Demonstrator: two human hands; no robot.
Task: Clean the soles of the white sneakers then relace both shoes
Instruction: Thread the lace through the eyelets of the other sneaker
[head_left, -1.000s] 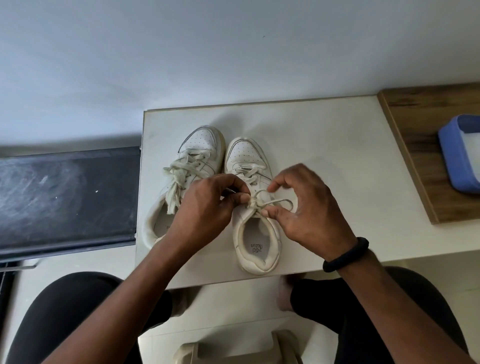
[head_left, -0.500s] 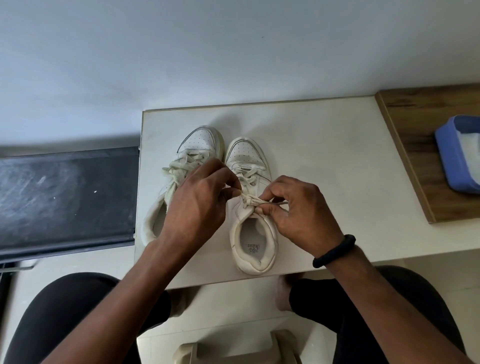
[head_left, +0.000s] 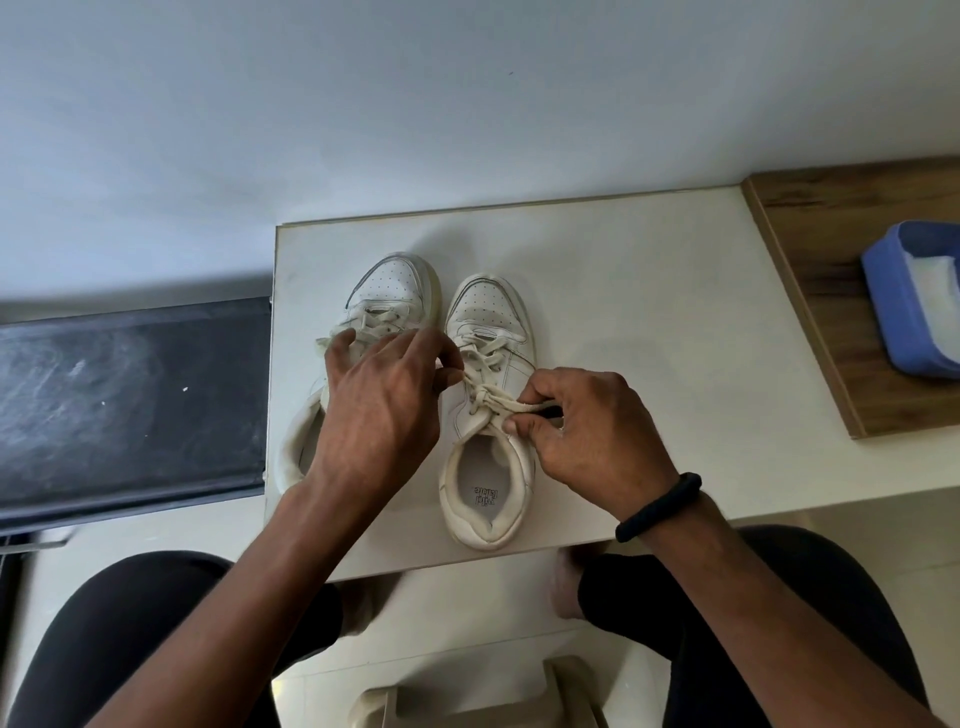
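On table (head_left: 623, 291): left sneaker (head_left: 389, 286), right sneaker (head_left: 488, 312), white, scuffed. Cream laces (head_left: 483, 397) of right sneaker knotted; right grip (head_left: 587, 431) pinches a loop, left grip (head_left: 384, 410) pinches the other end.

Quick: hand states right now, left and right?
Left hand: pinching the lace between thumb and forefinger, other fingers spread.
Right hand: pinching the same lace on the other side of the knot.
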